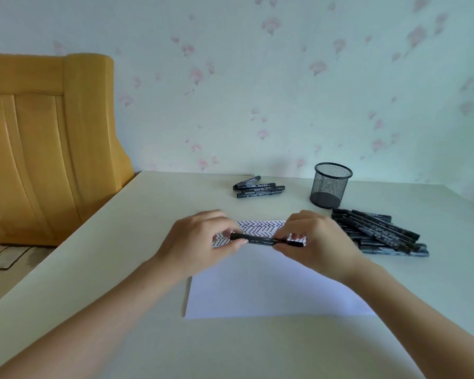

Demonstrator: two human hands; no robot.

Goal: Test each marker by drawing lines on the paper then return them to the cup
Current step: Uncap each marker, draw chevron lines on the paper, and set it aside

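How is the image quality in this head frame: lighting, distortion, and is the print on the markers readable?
Head view: soft, even daylight with faint shadows and no glare on the paper; wide-angle distortion bows the table edges and stretches the forearms; the whole frame is slightly soft, so the print on the marker held by the left hand and right hand is unreadable, though the mesh cup weave shows.

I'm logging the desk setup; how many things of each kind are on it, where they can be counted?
Marker held in both hands: 1
Markers in the far group: 3
Markers in the right pile: too overlapped to count
Mesh cup: 1
Paper sheet: 1
Total countable: 6
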